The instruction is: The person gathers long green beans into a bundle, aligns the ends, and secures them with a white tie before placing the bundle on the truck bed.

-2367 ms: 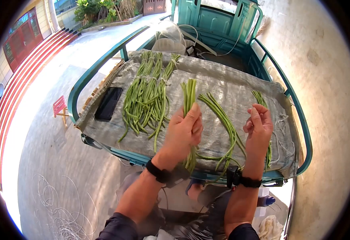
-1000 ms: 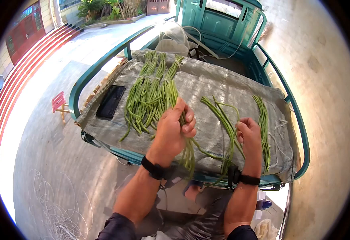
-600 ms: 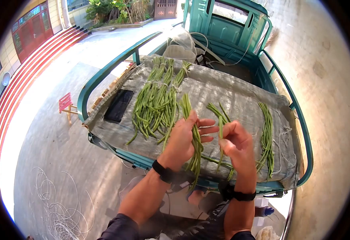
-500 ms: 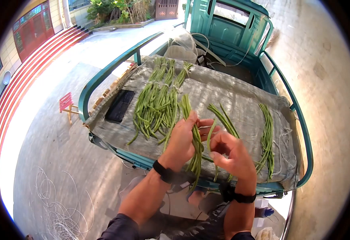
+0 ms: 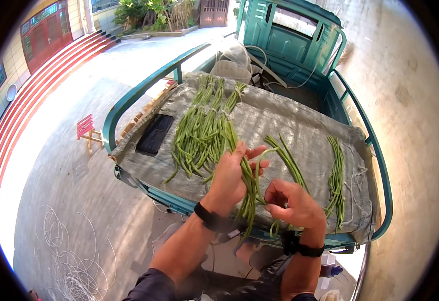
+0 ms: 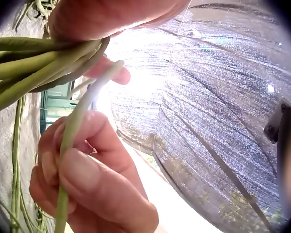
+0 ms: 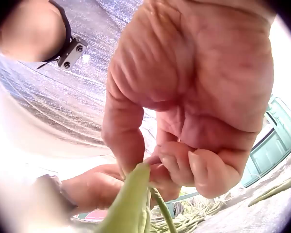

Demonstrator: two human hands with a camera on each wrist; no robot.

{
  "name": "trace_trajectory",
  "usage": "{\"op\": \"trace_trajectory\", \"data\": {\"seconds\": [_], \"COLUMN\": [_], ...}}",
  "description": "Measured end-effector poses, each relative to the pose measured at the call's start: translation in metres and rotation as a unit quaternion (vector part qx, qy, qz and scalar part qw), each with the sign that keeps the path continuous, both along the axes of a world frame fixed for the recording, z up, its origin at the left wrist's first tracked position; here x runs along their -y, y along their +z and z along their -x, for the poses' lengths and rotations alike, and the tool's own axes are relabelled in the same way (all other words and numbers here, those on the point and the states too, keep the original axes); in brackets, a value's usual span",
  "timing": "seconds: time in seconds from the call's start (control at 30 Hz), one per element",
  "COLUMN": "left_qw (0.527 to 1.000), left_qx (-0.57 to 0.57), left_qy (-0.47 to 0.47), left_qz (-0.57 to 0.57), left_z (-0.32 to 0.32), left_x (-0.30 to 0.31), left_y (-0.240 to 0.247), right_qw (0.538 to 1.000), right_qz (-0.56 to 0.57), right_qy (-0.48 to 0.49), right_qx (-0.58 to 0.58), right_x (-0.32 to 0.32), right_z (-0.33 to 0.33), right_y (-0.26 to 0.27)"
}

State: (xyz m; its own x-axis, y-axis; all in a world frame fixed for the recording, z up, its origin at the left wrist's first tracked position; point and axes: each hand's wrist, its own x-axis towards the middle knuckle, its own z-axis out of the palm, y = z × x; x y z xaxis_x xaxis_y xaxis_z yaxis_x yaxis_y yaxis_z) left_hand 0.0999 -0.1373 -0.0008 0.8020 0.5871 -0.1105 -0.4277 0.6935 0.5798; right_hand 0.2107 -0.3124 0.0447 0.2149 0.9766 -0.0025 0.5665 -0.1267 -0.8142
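Observation:
My left hand (image 5: 229,175) holds a bundle of long beans (image 5: 248,200) between thumb and palm, its other fingers stretched out to the right. The beans stick out above the thumb and trail below toward the near edge. Just right of it, my right hand (image 5: 294,203) pinches a single long bean (image 6: 70,131) between thumb and fingers. In the left wrist view that bean's tip reaches up close to the bundle. Tied bunches of long beans (image 5: 199,125) lie at the left of the grey sheet (image 5: 299,118). A few loose long beans (image 5: 289,163) lie beyond the right hand.
Another group of beans (image 5: 336,175) lies on the right, beside white string (image 5: 355,188). A black phone (image 5: 155,134) rests at the left edge. Green cart rails (image 5: 377,170) flank the sheet; a clear plastic tub (image 5: 232,70) stands behind it. Wire coils (image 5: 79,271) lie on the ground.
My right hand has taken one long bean from the middle pile and carried it left to the bundle, then lower. The left hand keeps its bundle, and its fingers have opened outward.

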Motion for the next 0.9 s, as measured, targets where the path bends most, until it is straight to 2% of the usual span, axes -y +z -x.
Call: {"op": "trace_trajectory", "data": {"seconds": [0.13, 0.23, 0.33, 0.53, 0.63, 0.73, 0.83, 0.9], "left_qw": [0.999, 0.997, 0.995, 0.997, 0.996, 0.992, 0.979, 0.979], "left_qx": [0.024, 0.021, 0.098, 0.023, 0.009, 0.013, -0.011, -0.018], "left_qy": [0.034, 0.051, 0.014, 0.070, 0.048, 0.024, -0.031, -0.031], "left_qz": [0.021, 0.044, 0.033, -0.016, -0.071, -0.121, -0.202, -0.201], "left_z": [-0.004, -0.002, -0.001, -0.001, -0.005, -0.006, -0.006, -0.010], "left_x": [-0.002, 0.003, 0.000, 0.012, 0.019, 0.035, 0.045, 0.056], "left_y": [-0.002, 0.008, -0.002, 0.009, 0.008, 0.013, 0.013, 0.011], "right_qw": [0.999, 0.999, 0.998, 0.999, 0.989, 0.948, 0.922, 0.919], "right_qz": [0.039, 0.026, 0.040, 0.019, -0.074, -0.179, -0.232, -0.252], "right_qy": [0.001, 0.020, 0.026, 0.012, -0.110, -0.169, -0.188, -0.195], "right_qx": [0.027, 0.036, 0.035, -0.050, -0.068, -0.200, -0.248, -0.232], "right_x": [0.001, 0.002, 0.003, 0.004, -0.006, -0.011, -0.015, -0.017], "right_z": [-0.003, -0.008, -0.009, -0.006, 0.000, -0.002, 0.005, 0.003], "right_y": [0.004, -0.003, -0.002, -0.006, -0.005, -0.005, -0.001, -0.006]}}
